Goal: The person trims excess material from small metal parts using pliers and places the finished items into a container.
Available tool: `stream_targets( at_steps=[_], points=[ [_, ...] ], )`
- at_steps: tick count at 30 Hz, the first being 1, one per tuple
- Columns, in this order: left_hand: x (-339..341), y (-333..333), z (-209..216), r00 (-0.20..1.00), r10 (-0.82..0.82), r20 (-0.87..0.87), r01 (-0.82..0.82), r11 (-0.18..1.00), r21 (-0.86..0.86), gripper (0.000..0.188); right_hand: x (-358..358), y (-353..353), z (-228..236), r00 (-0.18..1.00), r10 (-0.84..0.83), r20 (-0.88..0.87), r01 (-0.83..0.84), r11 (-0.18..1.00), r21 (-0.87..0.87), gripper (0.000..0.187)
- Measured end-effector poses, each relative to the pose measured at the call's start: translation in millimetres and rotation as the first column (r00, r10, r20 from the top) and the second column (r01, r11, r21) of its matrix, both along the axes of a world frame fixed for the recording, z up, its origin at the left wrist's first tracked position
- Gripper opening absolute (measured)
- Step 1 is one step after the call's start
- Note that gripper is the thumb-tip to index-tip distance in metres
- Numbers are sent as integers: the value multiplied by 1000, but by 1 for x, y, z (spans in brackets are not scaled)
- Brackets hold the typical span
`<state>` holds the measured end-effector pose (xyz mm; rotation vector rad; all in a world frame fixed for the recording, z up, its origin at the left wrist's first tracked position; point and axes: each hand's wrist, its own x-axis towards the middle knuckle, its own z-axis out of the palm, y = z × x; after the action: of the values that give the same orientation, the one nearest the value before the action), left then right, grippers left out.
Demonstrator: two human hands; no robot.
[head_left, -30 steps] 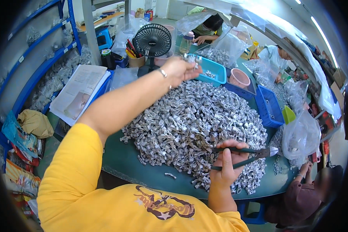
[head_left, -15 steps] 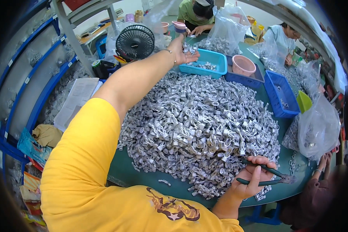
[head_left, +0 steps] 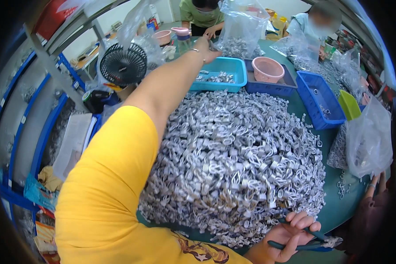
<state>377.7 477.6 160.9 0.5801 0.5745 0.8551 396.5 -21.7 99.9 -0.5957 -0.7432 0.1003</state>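
Stretched further out since a second ago: left hand (head_left: 205, 45) now past the far rim of the turquoise tray (head_left: 233, 66), fingers pinched on a small metal piece (head_left: 211, 44) above that tray's back edge; hard to say how firmly, too small to make out clearly. Dropped lower against the pile of wire coils (head_left: 233, 163): right hand (head_left: 290, 235), now at the pile's near edge, clenched around dark-handled pliers (head_left: 301, 240).

Judged light and stiff, each coil a springy loop of bright wire; likely slippery and prone to snagging on neighbours in the pile, so best taken by the twisted body between fingertip and thumb, not by a loose end. More coils lying in the turquoise tray, just below the left hand; pink bowl (head_left: 268, 69) in a dark blue tray beside the turquoise tray; black fan (head_left: 123, 65) on its other side.
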Motion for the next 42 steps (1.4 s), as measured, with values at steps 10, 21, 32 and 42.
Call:
stream_targets(
  at_steps=[10,21,32,42],
  points=[
    [-17,6,-25,749,-53,-661,96,995,29,38,-2,0,-8,999,26,37,-22,994,-105,36],
    [-171,-201,96,102,455,-885,952,212,219,28,1,-1,-5,987,-84,134,90,995,-39,43],
    [-398,-392,-17,292,662,-690,425,557,714,15,-72,23,77,652,744,146,-294,426,-856,69],
    [-380,-474,-166,294,888,-353,106,337,936,7,-205,216,140,-354,435,828,488,841,-234,51]
  ],
)
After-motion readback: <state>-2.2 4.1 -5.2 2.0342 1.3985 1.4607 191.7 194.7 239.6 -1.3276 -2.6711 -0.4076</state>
